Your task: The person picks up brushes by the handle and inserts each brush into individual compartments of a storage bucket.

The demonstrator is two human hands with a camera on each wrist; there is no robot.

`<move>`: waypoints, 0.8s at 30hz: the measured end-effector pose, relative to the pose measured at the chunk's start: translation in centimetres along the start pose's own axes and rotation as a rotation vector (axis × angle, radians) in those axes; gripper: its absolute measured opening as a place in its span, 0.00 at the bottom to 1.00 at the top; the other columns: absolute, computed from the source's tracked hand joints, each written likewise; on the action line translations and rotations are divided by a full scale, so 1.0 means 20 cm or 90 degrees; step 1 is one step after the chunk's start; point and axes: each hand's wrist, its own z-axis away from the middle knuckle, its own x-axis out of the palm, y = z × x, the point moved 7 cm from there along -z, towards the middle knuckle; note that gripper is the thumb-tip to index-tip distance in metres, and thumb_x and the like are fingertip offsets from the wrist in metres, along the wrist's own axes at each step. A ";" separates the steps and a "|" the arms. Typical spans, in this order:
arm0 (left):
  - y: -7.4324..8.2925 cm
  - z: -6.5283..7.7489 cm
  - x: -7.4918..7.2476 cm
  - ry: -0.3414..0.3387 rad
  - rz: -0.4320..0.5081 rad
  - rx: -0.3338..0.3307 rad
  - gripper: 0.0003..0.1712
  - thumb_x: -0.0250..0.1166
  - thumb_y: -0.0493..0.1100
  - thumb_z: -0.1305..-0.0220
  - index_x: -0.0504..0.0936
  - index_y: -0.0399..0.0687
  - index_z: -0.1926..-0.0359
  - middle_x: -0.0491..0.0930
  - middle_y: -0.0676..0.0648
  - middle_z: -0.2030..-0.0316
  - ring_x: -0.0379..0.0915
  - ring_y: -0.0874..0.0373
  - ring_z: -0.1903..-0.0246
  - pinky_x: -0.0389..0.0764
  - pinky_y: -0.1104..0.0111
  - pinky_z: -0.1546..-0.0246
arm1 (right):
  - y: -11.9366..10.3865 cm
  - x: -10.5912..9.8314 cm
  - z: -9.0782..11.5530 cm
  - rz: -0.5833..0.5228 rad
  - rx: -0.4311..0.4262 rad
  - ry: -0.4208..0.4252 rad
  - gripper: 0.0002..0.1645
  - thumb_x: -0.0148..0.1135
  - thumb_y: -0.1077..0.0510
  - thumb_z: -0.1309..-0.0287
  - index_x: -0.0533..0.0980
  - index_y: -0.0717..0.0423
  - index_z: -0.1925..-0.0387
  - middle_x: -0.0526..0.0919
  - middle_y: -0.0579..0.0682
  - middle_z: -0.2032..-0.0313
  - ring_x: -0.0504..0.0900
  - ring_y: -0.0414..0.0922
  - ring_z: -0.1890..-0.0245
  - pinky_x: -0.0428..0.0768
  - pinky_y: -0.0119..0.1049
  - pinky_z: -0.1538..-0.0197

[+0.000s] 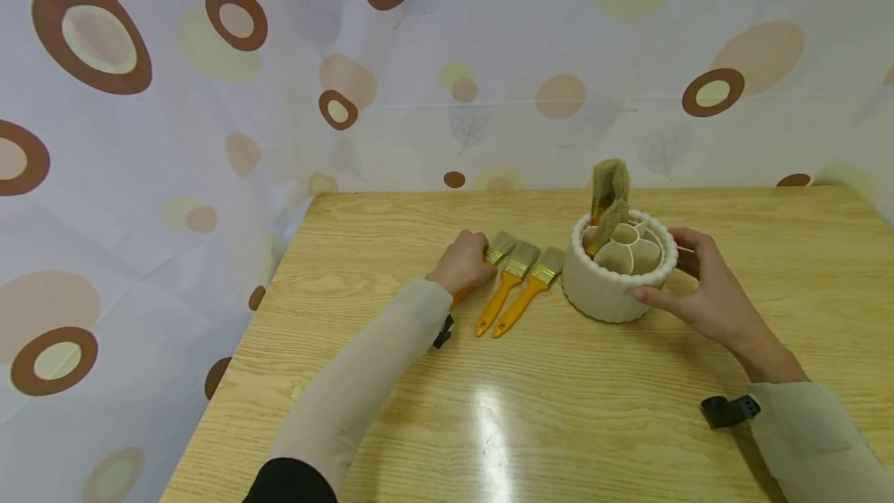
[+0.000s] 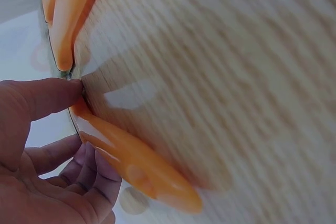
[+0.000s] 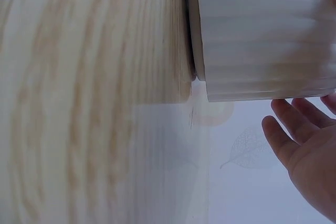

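Pinching the neck of a paintbrush (image 2: 142,163) between thumb and forefinger, my left hand (image 1: 462,262) has its other fingers bent close beside the orange handle. I cannot tell whether that brush is clear of the wooden surface (image 1: 573,410). Just to its right, two more paintbrushes (image 1: 523,303) lie side by side, bristles away from me, handles slanting back towards me. Beyond them stands a round white container (image 1: 606,293), upright on the surface, with a scalloped rim and cream dividers (image 1: 615,259) round a central ring. My right hand (image 1: 712,305) holds it by its right side, thumb on the near wall, the other fingers spread round the far side, their tips against it. Bristles up, some brushes (image 1: 610,185) stand in the left part of the container; they overlap, so I cannot count them.
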 end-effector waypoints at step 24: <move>0.00 0.01 -0.01 0.021 -0.018 0.020 0.19 0.64 0.40 0.42 0.77 0.39 0.50 0.72 0.45 0.60 0.68 0.55 0.64 0.73 0.66 0.62 | -0.01 0.00 0.01 -0.001 -0.002 0.004 0.56 0.74 0.59 0.53 0.48 0.56 0.30 0.58 0.57 0.37 0.62 0.60 0.39 0.63 0.26 0.48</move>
